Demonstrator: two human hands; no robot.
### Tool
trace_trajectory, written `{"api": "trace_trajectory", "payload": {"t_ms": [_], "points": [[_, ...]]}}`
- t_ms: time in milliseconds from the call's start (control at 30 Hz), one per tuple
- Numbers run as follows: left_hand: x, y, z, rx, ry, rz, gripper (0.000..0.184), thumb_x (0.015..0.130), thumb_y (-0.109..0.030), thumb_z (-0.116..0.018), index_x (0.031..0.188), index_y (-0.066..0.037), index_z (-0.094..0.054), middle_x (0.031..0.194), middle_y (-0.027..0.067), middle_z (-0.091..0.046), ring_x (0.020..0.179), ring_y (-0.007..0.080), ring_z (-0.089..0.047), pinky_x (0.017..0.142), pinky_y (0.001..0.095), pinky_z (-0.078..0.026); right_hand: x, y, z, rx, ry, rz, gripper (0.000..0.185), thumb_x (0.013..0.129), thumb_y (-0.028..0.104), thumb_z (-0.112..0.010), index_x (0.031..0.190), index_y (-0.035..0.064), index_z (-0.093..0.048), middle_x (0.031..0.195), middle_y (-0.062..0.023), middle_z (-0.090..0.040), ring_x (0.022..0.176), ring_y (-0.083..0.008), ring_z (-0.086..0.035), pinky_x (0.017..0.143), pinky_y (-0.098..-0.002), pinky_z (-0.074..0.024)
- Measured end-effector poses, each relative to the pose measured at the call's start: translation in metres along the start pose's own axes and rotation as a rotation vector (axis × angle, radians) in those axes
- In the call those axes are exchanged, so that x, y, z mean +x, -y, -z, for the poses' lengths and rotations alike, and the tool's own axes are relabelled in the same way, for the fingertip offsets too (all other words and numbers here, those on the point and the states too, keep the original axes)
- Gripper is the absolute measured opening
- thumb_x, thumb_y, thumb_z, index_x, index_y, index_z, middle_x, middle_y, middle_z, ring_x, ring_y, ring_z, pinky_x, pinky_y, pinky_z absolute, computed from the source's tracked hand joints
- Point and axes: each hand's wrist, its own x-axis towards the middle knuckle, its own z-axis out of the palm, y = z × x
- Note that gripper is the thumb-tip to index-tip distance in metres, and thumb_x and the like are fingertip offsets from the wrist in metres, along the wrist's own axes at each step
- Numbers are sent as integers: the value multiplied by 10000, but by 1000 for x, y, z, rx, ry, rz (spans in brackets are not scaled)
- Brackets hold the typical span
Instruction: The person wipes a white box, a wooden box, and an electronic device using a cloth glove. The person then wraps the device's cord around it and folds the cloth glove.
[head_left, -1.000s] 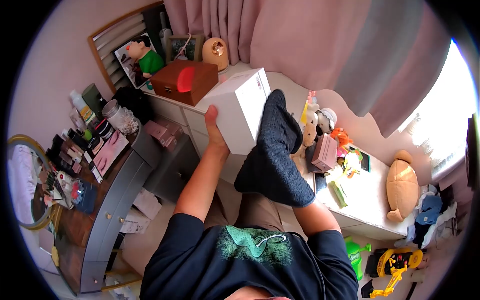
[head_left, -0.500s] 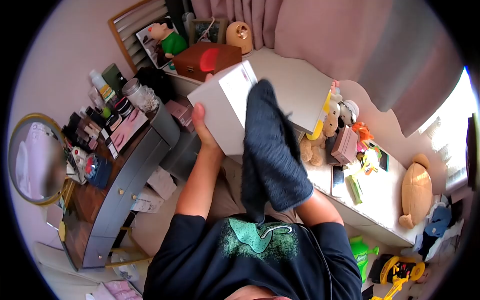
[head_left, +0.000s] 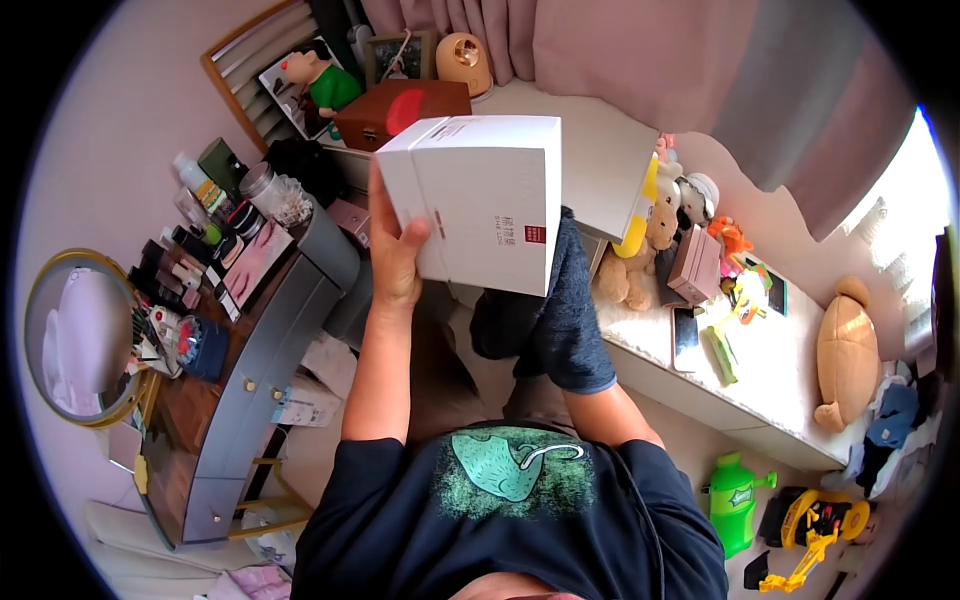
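Note:
A white box [head_left: 475, 210] with small dark print and a red square mark is held up in front of me. My left hand [head_left: 398, 250] grips its left side, the thumb on the face towards me. A dark fluffy cloth [head_left: 573, 330] covers my right hand, like a mitt, and hangs below the box. The cloth touches or lies just behind the box's lower right corner. The fingers of my right hand are hidden inside the cloth.
Behind the box are a brown wooden box [head_left: 385, 112] and a white cabinet top [head_left: 600, 150]. A dressing table [head_left: 195, 410] with cosmetics and a round mirror [head_left: 80, 340] stands left. Plush toys, a pink box [head_left: 694, 265] and a tan cushion [head_left: 847, 355] lie right.
The white box has turned, so a printed face now shows. The cloth-covered hand has moved lower and right, partly behind the box. The view has shifted slightly.

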Motion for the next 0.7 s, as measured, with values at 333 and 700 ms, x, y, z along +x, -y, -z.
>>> {"api": "trace_trajectory", "payload": {"t_ms": [333,700], "points": [[-44,24,53,-382,75,386,828,663,-365,-792,1304,19,-437,1182,133,-575,1087,247,-575,917,362,-483,-5,-12,-13,275,22,-185,456,986,271,-441,1356,6,-407,1236,-163,-538,1162,-250,-495,1004,-349,-373],[-84,17,42,-310,36,442,841,649,-298,-763,1332,27,-397,1221,153,-542,1121,266,-554,950,370,-462,27,-31,-13,80,128,1,464,987,270,-423,1361,-3,-399,1259,-171,-525,1186,-253,-480,1022,-348,-355]]}}
